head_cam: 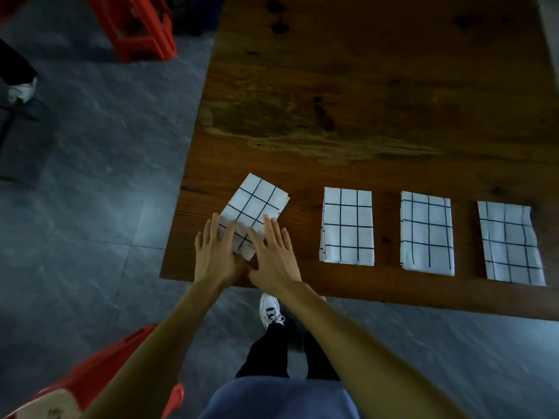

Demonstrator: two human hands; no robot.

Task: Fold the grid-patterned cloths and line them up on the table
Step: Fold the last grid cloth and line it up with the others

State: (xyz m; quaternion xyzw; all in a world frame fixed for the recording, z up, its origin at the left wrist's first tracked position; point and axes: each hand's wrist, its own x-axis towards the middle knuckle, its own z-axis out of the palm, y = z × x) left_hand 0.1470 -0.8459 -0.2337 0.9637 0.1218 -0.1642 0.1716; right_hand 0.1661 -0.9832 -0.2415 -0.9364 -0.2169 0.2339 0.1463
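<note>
Several folded white cloths with black grid lines lie in a row near the front edge of the wooden table (363, 101). The leftmost cloth (257, 204) sits askew, turned clockwise, near the table's left corner. My left hand (216, 252) and my right hand (273, 252) rest flat on its near end, fingers spread, thumbs almost touching. To the right, three folded cloths lie straight and apart: one (348, 225), another (428, 234), and the last (511, 243).
A red plastic stool (136, 25) stands on the grey floor at the upper left, another red stool (75, 385) at the lower left. Another person's shoe (21, 90) shows at the far left. My own legs and shoe (270, 309) are below the table edge.
</note>
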